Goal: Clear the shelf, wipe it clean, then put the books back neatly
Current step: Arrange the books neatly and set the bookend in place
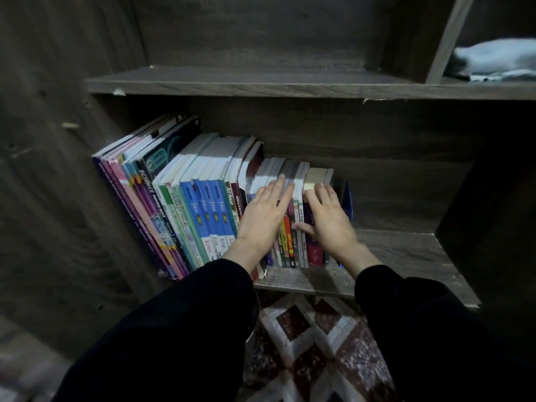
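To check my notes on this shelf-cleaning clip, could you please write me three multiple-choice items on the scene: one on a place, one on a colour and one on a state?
1. Where does the pale blue folded cloth lie?
A. in the upper right compartment of the dark wooden bookcase
B. on the floor
C. hanging on a door

2. What colour are the person's long sleeves?
A. white
B. black
C. red

3. How are the paperback books on the lower shelf arranged?
A. in a flat pile
B. in a row, spines outward
C. lying open

Answers:
1 A: the cloth sits right of the upright divider, on the higher board.
2 B: both forearms are covered in black.
3 B: printed spines face the camera, side by side.
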The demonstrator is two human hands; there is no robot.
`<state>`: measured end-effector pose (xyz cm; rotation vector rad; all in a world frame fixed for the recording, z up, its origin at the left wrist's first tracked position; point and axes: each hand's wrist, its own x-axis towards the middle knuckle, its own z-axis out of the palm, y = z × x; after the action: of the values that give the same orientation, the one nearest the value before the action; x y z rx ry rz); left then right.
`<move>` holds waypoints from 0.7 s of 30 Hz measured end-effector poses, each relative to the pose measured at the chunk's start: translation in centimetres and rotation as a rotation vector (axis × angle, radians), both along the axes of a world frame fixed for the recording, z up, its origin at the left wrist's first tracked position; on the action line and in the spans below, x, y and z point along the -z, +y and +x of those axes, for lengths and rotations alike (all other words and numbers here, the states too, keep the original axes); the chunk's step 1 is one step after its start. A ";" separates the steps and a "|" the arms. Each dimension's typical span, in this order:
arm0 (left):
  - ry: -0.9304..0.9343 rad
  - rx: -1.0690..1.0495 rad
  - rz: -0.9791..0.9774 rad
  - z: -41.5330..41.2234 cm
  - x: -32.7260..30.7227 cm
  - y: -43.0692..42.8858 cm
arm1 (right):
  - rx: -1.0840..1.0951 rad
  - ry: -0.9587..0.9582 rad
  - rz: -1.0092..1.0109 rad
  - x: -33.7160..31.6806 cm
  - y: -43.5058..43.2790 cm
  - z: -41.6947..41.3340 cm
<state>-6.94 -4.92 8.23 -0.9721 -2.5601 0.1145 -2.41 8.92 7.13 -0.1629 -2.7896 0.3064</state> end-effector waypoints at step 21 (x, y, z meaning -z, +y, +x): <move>0.018 -0.023 0.079 0.4 0.1 0.2 | -0.064 -0.157 -0.074 -2.2 0.7 -0.5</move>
<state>-6.55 -4.77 8.10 -0.9089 -2.5394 0.0275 -2.91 9.66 9.35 -0.1195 -2.9446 0.4310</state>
